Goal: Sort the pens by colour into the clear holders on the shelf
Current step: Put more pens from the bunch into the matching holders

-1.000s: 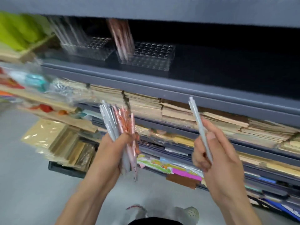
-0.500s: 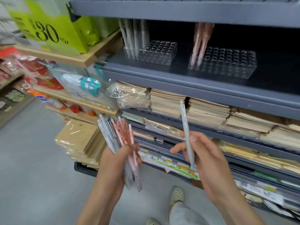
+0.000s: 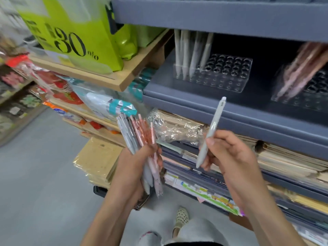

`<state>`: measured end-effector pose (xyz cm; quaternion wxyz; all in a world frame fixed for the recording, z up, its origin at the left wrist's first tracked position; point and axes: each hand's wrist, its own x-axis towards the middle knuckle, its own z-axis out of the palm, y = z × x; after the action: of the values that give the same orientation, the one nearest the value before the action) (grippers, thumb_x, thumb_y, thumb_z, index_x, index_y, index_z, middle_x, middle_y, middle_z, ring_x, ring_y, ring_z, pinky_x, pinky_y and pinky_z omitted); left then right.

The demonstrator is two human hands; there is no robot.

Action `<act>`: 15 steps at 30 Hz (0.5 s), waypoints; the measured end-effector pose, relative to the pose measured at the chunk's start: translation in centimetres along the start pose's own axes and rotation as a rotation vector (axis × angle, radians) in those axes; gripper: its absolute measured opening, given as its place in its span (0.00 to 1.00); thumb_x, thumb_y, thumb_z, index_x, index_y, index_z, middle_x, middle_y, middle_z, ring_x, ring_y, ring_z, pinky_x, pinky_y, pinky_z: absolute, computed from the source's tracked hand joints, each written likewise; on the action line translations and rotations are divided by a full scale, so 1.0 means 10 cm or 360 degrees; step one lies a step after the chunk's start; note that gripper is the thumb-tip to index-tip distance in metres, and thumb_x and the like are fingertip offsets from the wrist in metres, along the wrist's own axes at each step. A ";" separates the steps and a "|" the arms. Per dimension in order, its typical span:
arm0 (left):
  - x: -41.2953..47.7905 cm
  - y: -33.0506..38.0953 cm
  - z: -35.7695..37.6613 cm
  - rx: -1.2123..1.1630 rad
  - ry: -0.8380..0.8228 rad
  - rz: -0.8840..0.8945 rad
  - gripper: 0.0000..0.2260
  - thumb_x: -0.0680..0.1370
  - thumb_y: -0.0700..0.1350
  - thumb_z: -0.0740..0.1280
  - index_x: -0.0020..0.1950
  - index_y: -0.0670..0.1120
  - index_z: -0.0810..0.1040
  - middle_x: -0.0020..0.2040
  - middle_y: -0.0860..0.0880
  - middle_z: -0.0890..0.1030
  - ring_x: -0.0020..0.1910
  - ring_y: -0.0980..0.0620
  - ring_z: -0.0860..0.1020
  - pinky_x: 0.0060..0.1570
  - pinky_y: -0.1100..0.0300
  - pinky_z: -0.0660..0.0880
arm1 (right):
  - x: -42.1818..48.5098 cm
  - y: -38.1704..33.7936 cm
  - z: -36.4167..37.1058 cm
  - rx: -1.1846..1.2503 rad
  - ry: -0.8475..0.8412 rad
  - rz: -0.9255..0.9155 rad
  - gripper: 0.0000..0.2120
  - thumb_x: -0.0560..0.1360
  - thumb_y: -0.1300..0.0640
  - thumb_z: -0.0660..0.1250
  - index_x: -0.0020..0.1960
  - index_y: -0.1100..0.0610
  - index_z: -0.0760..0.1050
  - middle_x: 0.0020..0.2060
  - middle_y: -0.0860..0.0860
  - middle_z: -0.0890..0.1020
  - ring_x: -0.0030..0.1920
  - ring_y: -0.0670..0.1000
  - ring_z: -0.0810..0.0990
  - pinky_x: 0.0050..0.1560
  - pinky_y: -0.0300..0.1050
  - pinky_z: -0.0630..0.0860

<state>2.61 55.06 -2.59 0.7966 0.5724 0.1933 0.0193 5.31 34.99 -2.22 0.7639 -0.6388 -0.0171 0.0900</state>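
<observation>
My left hand (image 3: pixel 134 166) grips a bundle of pens (image 3: pixel 136 134), grey ones on the left and pink ones on the right, fanned upward. My right hand (image 3: pixel 229 157) pinches a single grey pen (image 3: pixel 211 130), tip down and clicker up, below the shelf's front edge. On the grey shelf (image 3: pixel 230 112) above stands a clear holder (image 3: pixel 223 75) with several grey pens (image 3: pixel 188 54) upright in its left end. At the right edge stands a second clear holder (image 3: pixel 308 96) with pink pens (image 3: pixel 305 68), blurred.
A green "30%" sign (image 3: pixel 74 39) sits on a wooden shelf (image 3: pixel 113 79) at the left. Stacks of paper and notebooks (image 3: pixel 266 160) fill the lower shelves. A crinkled plastic packet (image 3: pixel 174 128) lies between my hands. My shoe (image 3: pixel 181 217) stands on the grey floor.
My view has swung left and closer to the shelf, so the grey-pen holder now sits above my right hand. The single grey pen has tilted, its top leaning right.
</observation>
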 end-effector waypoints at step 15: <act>0.67 0.25 -0.01 -0.0015 -0.0412 -0.0130 0.11 0.70 0.39 0.70 0.52 0.40 0.77 0.36 0.46 0.82 0.31 0.51 0.79 0.30 0.61 0.78 | 1.01 -0.56 0.23 -0.0512 0.0899 -0.0824 0.04 0.75 0.56 0.68 0.44 0.47 0.79 0.39 0.45 0.86 0.43 0.48 0.86 0.48 0.51 0.82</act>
<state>9.26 57.70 -2.25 0.8177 0.5580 0.1120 -0.0862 15.55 37.90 2.78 0.6265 -0.7241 0.0193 -0.2877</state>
